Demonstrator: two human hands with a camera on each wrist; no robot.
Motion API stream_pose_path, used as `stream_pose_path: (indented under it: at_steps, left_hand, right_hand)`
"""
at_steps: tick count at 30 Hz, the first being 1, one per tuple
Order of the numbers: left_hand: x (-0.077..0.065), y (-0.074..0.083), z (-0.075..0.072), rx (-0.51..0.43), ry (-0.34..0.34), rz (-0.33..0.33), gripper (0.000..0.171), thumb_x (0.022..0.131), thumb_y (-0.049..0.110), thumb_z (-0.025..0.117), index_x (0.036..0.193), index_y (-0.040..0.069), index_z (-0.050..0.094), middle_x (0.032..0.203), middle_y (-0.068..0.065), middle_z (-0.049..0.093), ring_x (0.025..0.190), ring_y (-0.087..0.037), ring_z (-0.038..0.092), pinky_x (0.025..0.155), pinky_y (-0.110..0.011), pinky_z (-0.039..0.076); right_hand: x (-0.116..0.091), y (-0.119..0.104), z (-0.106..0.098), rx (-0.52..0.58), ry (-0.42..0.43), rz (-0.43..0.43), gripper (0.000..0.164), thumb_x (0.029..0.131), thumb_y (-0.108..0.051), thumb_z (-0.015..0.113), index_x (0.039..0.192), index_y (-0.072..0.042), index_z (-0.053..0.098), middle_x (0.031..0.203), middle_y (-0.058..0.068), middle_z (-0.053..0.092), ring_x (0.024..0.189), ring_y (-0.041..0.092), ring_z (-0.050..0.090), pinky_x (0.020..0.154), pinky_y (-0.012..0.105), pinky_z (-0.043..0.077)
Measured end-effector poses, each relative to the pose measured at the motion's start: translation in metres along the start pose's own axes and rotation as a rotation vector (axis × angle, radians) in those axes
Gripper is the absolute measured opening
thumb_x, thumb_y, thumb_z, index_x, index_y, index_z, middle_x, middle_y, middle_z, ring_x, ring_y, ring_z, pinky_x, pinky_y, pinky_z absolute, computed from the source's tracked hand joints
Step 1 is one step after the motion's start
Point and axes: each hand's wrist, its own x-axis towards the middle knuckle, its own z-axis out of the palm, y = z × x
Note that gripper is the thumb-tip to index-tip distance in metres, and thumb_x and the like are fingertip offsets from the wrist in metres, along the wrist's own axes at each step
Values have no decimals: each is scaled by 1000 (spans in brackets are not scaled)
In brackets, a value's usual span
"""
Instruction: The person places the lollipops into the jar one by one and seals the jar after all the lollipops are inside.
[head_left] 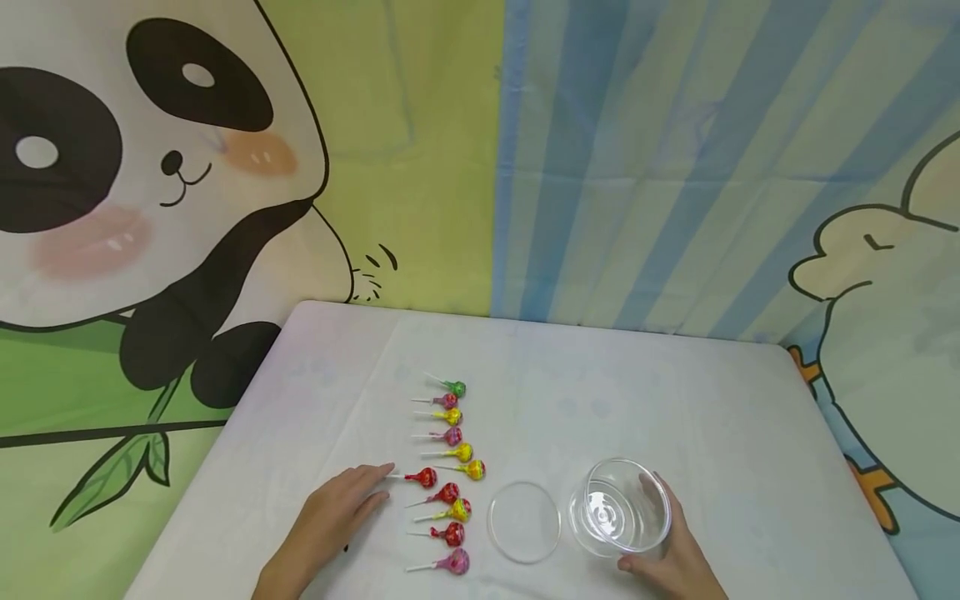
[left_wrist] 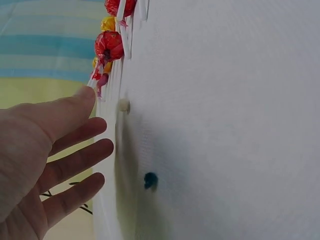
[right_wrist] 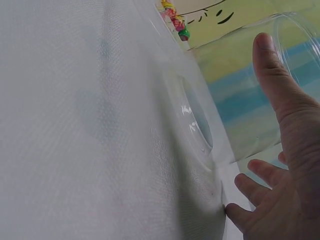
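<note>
Lollipops in red, yellow, pink and green wrappers lie in a column on the white table, sticks pointing left. My left hand (head_left: 330, 515) is low beside the column, its fingers extended, fingertips right at the stick of a red lollipop (head_left: 422, 477) that sits left of most others. In the left wrist view the thumb (left_wrist: 65, 112) reaches toward the red-wrapped candies. On the right, a clear jar (head_left: 611, 517) has its mouth tipped toward my right hand (head_left: 678, 550), which holds its side with thumb in front and fingers behind. The thumb (right_wrist: 272, 70) overlaps the jar wall in the right wrist view.
A clear round lid (head_left: 524, 522) lies flat between lollipops and jar. The green lollipop (head_left: 456, 387) marks the far end of the column, a pink-purple one (head_left: 453, 562) the near end. Behind the table (head_left: 570, 375) hangs a cartoon-print cloth (head_left: 420, 208).
</note>
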Motion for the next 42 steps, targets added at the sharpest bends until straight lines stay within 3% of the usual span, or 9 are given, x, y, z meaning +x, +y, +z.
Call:
stream_pose_path:
  at_steps: [5,7,14,19,23,27,30,36,42]
  left_hand:
    - [1,-2,4,-25,75,37,33,81,25,79,113,26,70,103,16,69,95,-2,65,85,-26,56]
    - [1,-2,4,-33,88,42,31,81,23,79,111,26,71,100,16,69,94,-1,65,85,-25,56]
    - [4,2,5,-31,129,35,29,78,21,81,106,25,73,92,18,68,86,1,63,80,-22,57]
    - [3,2,6,-59,130,27,26,77,16,81,101,25,74,88,18,67,82,4,59,78,-22,57]
    - [3,0,9,-110,192,101,26,76,10,81,98,23,74,87,16,66,82,4,59,75,-20,56]
    - [6,-1,10,-214,310,231,28,74,1,81,96,17,74,88,12,69,83,-1,64,77,-11,51]
    - [10,-1,8,-340,377,288,27,73,-4,79,95,10,74,91,6,72,83,-8,69,78,-5,49]
    - [19,15,-4,-546,436,199,25,78,-3,76,99,10,75,92,0,75,82,-6,70,75,-6,51]
    - [32,47,-9,-827,388,97,14,84,2,72,98,6,74,92,-9,76,83,0,70,72,-16,56]
  right_hand:
    - [-1,-1,3,29,-5,-20,131,52,-3,92,156,-20,14,151,8,38,129,-24,23,99,-5,16]
    - [-1,-1,4,46,-8,-49,130,51,-2,92,155,-17,16,148,17,41,130,-22,26,101,-4,18]
    - [1,3,6,97,14,-165,122,52,-1,92,153,-6,22,144,13,49,132,-13,38,102,1,24]
    - [2,5,8,77,39,-197,118,52,-4,93,150,-3,26,144,4,52,131,-14,38,104,1,23]
    - [1,5,10,43,47,-188,118,53,-7,93,150,-5,27,144,0,52,131,-16,37,103,-1,22]
    - [1,3,9,30,54,-168,118,54,-7,93,151,-6,27,143,7,53,131,-16,38,102,-1,22]
    - [2,0,9,19,54,-148,118,55,-9,93,151,-9,26,142,11,53,130,-17,38,101,-2,22]
    - [3,-4,9,8,59,-131,117,55,-10,93,152,-12,27,140,15,53,128,-18,38,100,-2,22]
    - [4,-3,11,18,54,-122,118,55,-10,93,152,-12,26,140,18,53,129,-19,36,100,-3,22]
